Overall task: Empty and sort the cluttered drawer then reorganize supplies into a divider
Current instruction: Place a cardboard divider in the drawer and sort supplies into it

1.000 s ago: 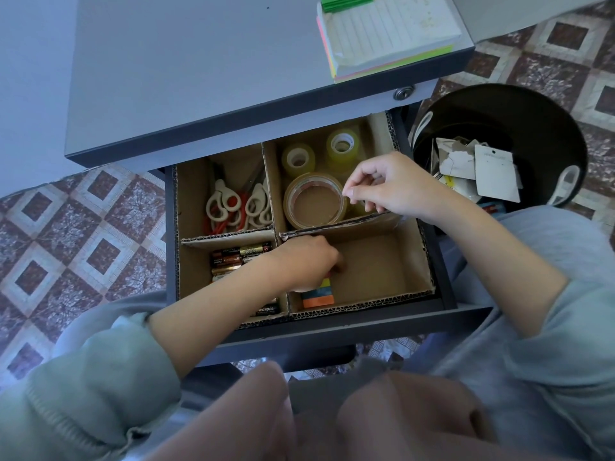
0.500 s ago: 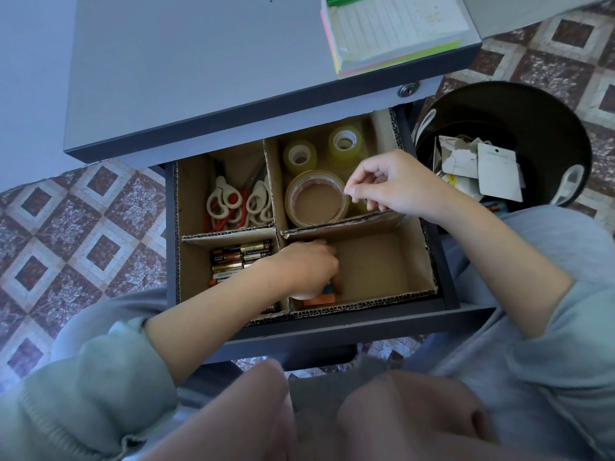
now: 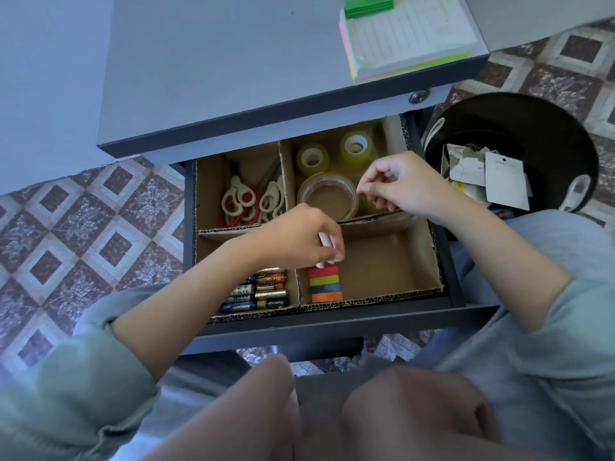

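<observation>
- Lifting clear of the near-right compartment, the left hand [image 3: 299, 239] has let go of the striped sticky-note pad [image 3: 324, 283]. 1 second ago it covered the pad; now all 4 colour bands show.
- The pad lies flat on the compartment floor, tucked into the near-left corner of the cardboard divider [image 3: 376, 297]. It sits just below the left fingertips [image 3: 329, 252] and apart from them.
- The left hand's fingers are loosely bent and hold nothing.
- The right hand [image 3: 399, 188] has barely shifted. It hovers over the tape rolls [image 3: 327, 194] with thumb and forefinger drawn together, and I cannot tell whether it pinches anything.
- For the task, this reads as 1 more item sorted. Scissors [image 3: 253, 202] are far left, tape far right, batteries [image 3: 263, 291] near left, and the pad near right.
- Most of the near-right floor beside the pad is bare, so there is room for more supplies.
- The cross wall under the right wrist looks bent and could snag a sleeve.
- The desk top [image 3: 233, 78] overhangs the back of the drawer [image 3: 332, 320], so the far compartments must be reached at a slant.
- A bin [image 3: 532, 121] stands just beside the drawer's right side.
</observation>
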`<state>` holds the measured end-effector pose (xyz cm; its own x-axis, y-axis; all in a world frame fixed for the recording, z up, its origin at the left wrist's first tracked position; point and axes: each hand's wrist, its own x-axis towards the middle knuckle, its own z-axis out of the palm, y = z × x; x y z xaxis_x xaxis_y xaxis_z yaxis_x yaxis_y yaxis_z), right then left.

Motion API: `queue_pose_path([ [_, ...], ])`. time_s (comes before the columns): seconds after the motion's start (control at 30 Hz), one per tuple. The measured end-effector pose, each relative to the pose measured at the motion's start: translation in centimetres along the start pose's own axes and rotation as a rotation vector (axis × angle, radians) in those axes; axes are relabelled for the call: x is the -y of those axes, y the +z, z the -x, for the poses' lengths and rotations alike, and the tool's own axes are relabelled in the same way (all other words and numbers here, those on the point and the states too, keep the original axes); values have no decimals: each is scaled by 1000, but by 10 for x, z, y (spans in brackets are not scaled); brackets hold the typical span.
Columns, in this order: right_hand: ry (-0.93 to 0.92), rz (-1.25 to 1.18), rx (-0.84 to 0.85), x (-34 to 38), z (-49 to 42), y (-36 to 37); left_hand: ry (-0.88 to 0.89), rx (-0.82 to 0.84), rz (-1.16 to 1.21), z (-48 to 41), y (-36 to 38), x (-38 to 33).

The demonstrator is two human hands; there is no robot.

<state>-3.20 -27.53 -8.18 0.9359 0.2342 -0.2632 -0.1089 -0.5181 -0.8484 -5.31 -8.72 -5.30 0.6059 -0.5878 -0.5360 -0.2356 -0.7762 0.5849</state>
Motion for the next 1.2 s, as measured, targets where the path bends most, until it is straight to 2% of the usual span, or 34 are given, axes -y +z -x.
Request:
queue_pose_path([
  [0.23,26,-169,-143,9,10,-6,44,-308,69,18,-4,5],
  [0.4,-56,-133,-212,32,17,-22,206,-780,76,27,-39,-8],
  [0.5,-123,-83,-241,53,20,-36,263,-962,-12,22,-69,-10],
  [0.57,-175,-12,-271,66,22,-45,145,-932,-68,12,-89,-5],
  [0.63,-210,53,-317,76,22,-52,-34,-818,-147,1,-104,4],
  [0.7,-228,108,-352,82,20,-58,-138,-747,-291,-8,-111,12],
  [0.83,-252,245,-382,93,11,-72,-170,-748,-421,-17,-109,19],
  [1.2,-228,562,-432,137,-28,-118,-181,-747,-470,-17,-110,21],
])
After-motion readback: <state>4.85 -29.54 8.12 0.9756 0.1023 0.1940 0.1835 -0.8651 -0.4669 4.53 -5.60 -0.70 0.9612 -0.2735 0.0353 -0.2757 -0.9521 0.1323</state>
